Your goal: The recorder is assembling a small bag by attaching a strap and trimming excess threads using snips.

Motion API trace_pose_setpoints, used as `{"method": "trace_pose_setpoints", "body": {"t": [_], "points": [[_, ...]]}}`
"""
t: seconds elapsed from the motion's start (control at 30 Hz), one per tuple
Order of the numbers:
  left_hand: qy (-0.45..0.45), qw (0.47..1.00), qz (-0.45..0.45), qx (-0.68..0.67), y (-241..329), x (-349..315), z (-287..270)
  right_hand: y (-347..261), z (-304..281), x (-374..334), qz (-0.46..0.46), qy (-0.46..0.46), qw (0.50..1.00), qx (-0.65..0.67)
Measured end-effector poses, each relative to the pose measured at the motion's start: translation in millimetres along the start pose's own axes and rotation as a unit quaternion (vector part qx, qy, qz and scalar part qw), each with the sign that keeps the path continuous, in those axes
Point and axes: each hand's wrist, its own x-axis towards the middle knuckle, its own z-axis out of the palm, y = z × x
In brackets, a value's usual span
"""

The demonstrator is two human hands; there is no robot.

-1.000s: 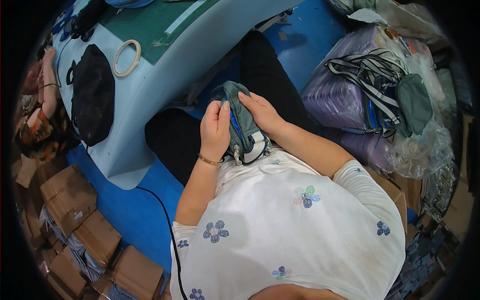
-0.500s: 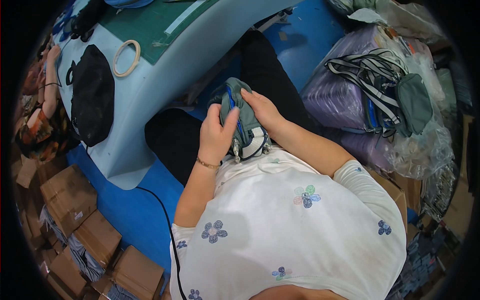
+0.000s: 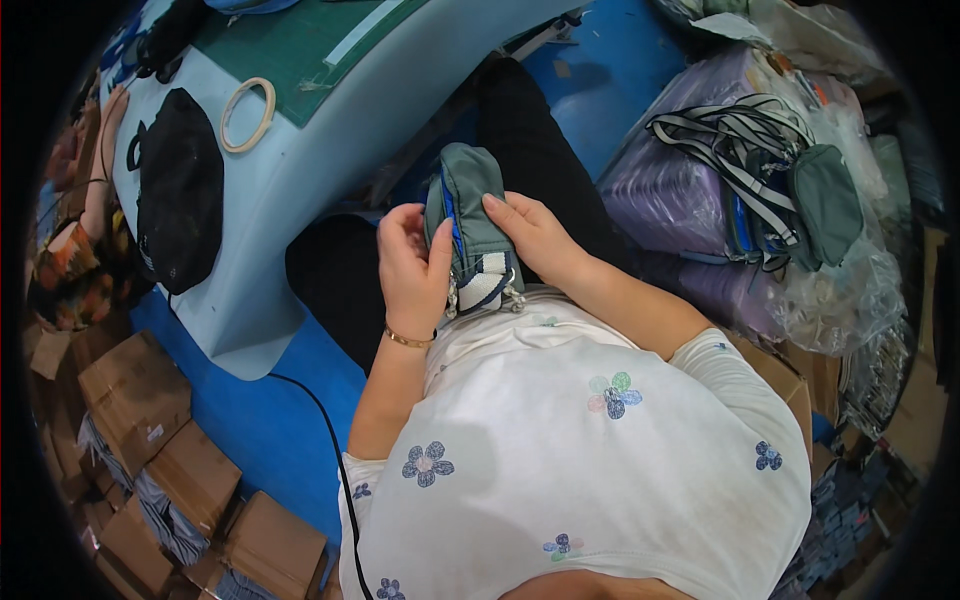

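Note:
Over my lap I hold a small grey-green fabric bag (image 3: pixel 474 190) with blue trim along its left side. A white strap with dark edges and metal clips (image 3: pixel 488 282) hangs at its near end. My right hand (image 3: pixel 535 235) grips the bag's right side, thumb on top and fingers underneath. On the left side, my left hand (image 3: pixel 410 265) is closed at the bag's blue-trimmed edge, its thumb pointing up along it. Part of the left fingers and the bag's underside are hidden.
On the left, a pale blue table (image 3: pixel 260 220) bears a black cloth bag (image 3: pixel 182 190), a tape roll (image 3: pixel 248 115) and a green cutting mat (image 3: pixel 300 60). More strapped bags (image 3: pixel 825 205) lie on a plastic-wrapped stack (image 3: pixel 670 200). Cardboard boxes (image 3: pixel 135 390) stand lower left, near another person's arm (image 3: pixel 97 180).
The bag has turned more upright and shows more of its grey-green face. My left hand has shifted slightly left and down along its edge.

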Motion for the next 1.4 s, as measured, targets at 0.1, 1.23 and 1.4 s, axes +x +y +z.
{"method": "trace_pose_setpoints", "body": {"t": [0.1,1.23,1.4], "points": [[-0.005,0.963,0.229,0.144,34.8,6.3,-15.3,-3.3,3.8,-0.3,-0.025,-0.01,1.0,0.008],[-0.016,0.921,0.356,0.16,61.5,-61.9,-80.8,-35.3,89.7,-39.8,0.096,-0.14,0.984,0.052],[-0.069,0.929,0.335,0.143,33.7,-47.6,-64.5,-35.6,41.8,-23.5,0.116,-0.144,0.973,-0.14]]}}
